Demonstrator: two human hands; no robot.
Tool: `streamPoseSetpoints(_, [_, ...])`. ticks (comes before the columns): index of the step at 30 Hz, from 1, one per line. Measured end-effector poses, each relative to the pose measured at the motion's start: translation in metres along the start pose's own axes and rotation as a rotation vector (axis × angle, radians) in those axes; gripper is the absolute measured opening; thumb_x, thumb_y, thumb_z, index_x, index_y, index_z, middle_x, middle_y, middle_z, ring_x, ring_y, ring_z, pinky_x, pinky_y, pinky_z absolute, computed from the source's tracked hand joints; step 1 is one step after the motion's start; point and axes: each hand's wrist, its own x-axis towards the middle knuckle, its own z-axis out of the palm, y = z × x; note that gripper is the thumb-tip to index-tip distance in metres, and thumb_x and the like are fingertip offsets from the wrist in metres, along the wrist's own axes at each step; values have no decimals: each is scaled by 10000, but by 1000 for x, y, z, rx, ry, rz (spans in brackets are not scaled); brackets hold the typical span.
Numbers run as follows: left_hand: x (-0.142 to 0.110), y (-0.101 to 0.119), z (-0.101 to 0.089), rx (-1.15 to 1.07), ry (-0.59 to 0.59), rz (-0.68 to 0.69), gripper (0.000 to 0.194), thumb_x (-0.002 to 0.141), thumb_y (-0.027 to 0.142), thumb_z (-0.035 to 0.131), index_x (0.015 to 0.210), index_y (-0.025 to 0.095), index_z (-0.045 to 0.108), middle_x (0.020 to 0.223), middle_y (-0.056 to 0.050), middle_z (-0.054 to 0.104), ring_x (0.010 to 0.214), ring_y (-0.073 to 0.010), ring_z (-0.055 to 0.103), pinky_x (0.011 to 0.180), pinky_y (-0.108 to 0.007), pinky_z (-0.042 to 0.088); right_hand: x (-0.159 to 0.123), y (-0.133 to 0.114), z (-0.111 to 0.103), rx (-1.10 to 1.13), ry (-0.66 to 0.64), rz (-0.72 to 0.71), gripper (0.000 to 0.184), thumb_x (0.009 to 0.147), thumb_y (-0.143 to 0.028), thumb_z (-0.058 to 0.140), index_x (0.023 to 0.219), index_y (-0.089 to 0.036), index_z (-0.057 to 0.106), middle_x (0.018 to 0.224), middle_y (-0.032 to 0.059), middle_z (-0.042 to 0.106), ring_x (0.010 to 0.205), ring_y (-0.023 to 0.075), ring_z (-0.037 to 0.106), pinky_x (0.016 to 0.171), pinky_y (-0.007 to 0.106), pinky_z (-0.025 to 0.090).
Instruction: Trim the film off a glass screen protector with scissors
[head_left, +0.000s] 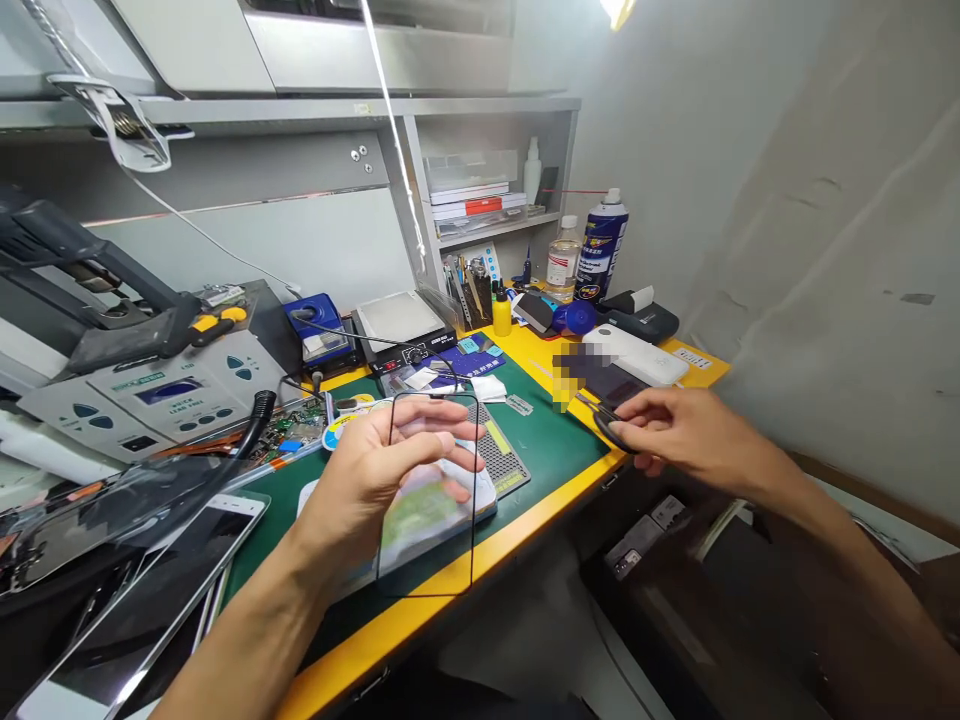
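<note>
Head view: the person's left hand point(367, 480) holds a clear phone screen glass point(439, 555) with a thin black border above the green work mat point(551, 450), towards the mat's near side and just inside the bench's yellow front edge point(390, 630). The left fingers curl closely behind the pane and show through it, so the hand is firmly grasping it, though the exact contact points are hard to tell. The glass stands nearly upright to the camera, its long axis running far to near, with one short edge at the far end and the other at the near end. It overlaps a white-edged flat case point(486, 500) in view; any gap between them cannot be judged. Nothing shows the glass fitted to a phone, so that fitting appears undone. At right, the right hand point(694, 435) pinches dark tweezers point(596, 405), their tips pointing left, beside a black curved piece point(615, 435) that cannot be identified.
</note>
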Motion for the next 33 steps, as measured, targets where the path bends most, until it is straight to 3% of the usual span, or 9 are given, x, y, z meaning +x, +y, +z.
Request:
streamPoseSetpoints(4, [-5, -3, 4, -88, 11, -35, 205, 735, 135, 793, 934, 118, 750, 981, -140, 792, 704, -220, 751, 569, -292, 625, -25, 4, 28, 725, -122, -18, 400, 762, -489, 798, 950, -163, 664, 574, 19, 665, 469, 178, 634, 514, 304, 557])
streamPoseSetpoints(8, [-5, -7, 5, -138, 40, -76, 230, 778, 215, 787, 982, 113, 770, 881, -123, 785, 641, -210, 735, 501, -266, 605, -49, -16, 70, 1012, -384, -72, 474, 751, -585, 786, 882, -165, 611, 700, 36, 678, 413, 122, 580, 407, 250, 496])
streamPoseSetpoints(11, [-6, -10, 4, -118, 44, -77, 228, 789, 258, 792, 963, 112, 785, 958, -145, 782, 682, -236, 746, 467, -273, 600, -59, -33, 89, 1059, -412, -95, 525, 738, -637, 775, 864, -163, 589, 719, 27, 656, 413, 96, 549, 411, 238, 488])
streamPoseSetpoints(15, [-10, -11, 5, -102, 33, -71, 195, 805, 258, 777, 939, 118, 798, 1099, -160, 762, 787, -272, 756, 450, -276, 598, -61, -46, 98, 1058, -425, -65, 527, 677, -595, 838, 831, -170, 566, 649, -10, 611, 407, 91, 525, 400, 220, 449])
streamPoseSetpoints(19, [-12, -11, 8, -110, 40, -51, 204, 807, 266, 776, 940, 114, 801, 1022, -155, 775, 816, -289, 748, 450, -285, 601, -62, -52, 100, 1025, -413, -28, 492, 595, -469, 923, 781, -174, 576, 577, -37, 584, 397, 87, 507, 405, 203, 408])
streamPoseSetpoints(23, [-14, -12, 8, -125, 52, -57, 252, 792, 274, 789, 971, 98, 798, 898, -159, 782, 816, -300, 745, 453, -286, 598, -62, -55, 103, 1050, -404, -51, 428, 606, -364, 936, 750, -181, 577, 556, -59, 554, 412, 80, 502, 414, 190, 376])
streamPoseSetpoints(33, [-16, -16, 11, -124, 120, -73, 268, 784, 319, 800, 970, 126, 787, 805, -119, 788, 706, -254, 760, 510, -245, 567, -63, -60, 109, 1049, -405, -7, 368, 631, -291, 924, 746, -182, 592, 557, -65, 545, 410, 71, 490, 409, 177, 380])
